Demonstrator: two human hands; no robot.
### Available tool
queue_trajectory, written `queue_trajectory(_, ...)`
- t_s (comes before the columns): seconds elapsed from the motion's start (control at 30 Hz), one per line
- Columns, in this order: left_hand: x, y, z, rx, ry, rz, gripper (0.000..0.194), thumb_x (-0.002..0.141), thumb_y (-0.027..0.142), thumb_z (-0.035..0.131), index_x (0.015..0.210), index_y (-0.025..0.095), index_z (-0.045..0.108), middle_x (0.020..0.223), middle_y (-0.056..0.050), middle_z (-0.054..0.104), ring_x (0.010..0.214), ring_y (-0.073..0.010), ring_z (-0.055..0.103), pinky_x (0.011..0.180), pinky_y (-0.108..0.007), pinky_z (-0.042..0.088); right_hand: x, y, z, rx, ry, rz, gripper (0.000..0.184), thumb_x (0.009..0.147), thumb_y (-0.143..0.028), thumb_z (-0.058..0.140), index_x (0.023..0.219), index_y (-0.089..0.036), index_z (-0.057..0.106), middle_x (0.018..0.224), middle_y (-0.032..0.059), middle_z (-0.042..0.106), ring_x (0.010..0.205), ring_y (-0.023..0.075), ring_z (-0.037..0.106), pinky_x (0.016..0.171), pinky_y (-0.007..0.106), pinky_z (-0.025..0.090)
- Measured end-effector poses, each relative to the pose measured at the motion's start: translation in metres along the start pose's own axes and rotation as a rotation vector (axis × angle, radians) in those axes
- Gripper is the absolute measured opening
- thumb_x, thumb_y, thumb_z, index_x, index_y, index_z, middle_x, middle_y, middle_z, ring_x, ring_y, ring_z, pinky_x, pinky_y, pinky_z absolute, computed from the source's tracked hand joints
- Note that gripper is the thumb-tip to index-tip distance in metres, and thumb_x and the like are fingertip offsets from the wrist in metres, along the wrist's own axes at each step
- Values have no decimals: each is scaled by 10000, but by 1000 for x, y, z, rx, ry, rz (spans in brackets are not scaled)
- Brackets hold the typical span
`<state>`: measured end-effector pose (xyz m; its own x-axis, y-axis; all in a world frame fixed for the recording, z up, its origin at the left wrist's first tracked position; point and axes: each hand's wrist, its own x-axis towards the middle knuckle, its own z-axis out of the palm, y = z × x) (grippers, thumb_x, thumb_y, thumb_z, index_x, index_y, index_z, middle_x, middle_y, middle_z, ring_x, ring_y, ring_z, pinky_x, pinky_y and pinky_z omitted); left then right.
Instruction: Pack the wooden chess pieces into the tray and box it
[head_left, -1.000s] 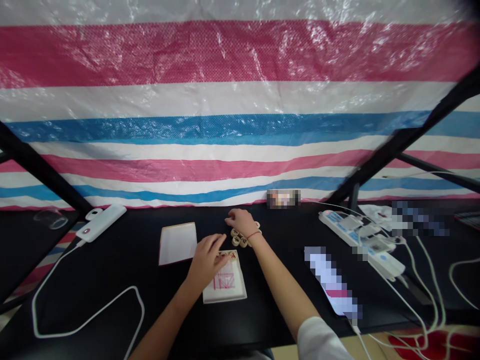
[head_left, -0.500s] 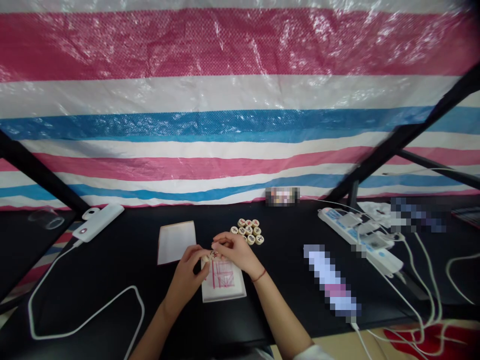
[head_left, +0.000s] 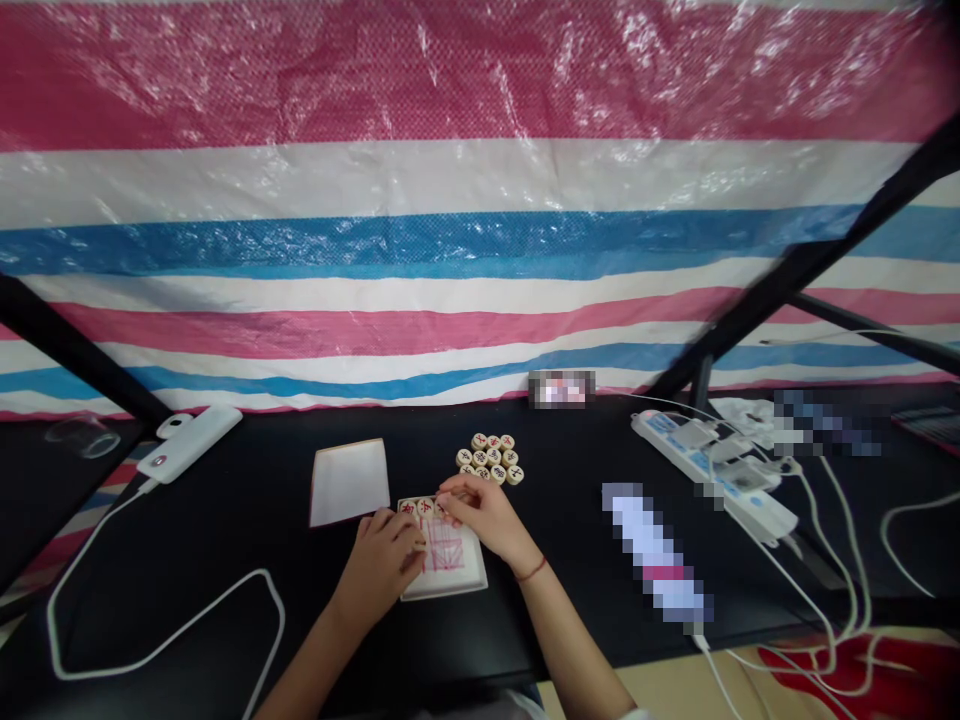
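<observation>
A shallow white box (head_left: 469, 578) with red pen lines on its white bottom lies before me. Along its far side sit Chinese chess pieces with red characters, among them one piece (head_left: 425, 507) in plain sight. My right hand (head_left: 489, 515) is at the far right corner, thumb and fingertips closed around a piece (head_left: 441, 507) at the end of that row. Over the box's left side rests my left hand (head_left: 384, 562), its fingers loosely bent and apart, holding nothing I can see. Just beyond the right hand stands a cluster of chess pieces (head_left: 493, 457), its near edge partly hidden.
A white-lined box lid (head_left: 350, 482) lies left of the box on the black table (head_left: 225, 540). Further left are a white power bank (head_left: 191, 443) and its cable. On the right are a power strip (head_left: 716, 480) with plugs and a blurred-out device (head_left: 656, 555).
My left hand has let go of the far row and drawn back over the box's left side. My right hand has shifted slightly right along the row, and more red-marked pieces show.
</observation>
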<state>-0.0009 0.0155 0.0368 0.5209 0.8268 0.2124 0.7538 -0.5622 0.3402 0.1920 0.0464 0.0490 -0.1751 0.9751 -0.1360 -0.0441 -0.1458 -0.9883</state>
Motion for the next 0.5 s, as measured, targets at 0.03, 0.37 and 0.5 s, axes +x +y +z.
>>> queue_trajectory(0.03, 0, 0, 0, 13, -8, -3, 104, 800, 143, 606, 854, 229, 627, 951, -12, 659, 900, -226, 537, 781, -386, 405, -1, 0, 0, -22, 1, -9, 361, 702, -460, 740, 870, -160, 631, 677, -9, 647, 534, 100, 572, 538, 236, 455)
queue_trajectory(0.37, -1, -7, -3, -26, 131, -11, 168, 766, 154, 592, 918, 215, 624, 1088, -77, 562, 982, -249, 541, 889, -426, 475, -18, -2, 7, -324, 16, -177, 165, 785, -302, 663, 894, -183, 697, 933, 47, 625, 673, 111, 600, 619, 240, 512)
queue_trajectory(0.5, -4, -14, -2, -98, 184, -27, 252, 834, 189, 530, 1074, 211, 602, 1111, -85, 577, 1009, -231, 576, 910, -400, 499, -27, -3, 12, -396, -37, -270, 202, 815, -184, 585, 988, -202, 687, 1055, 61, 571, 823, 129, 624, 716, 246, 537)
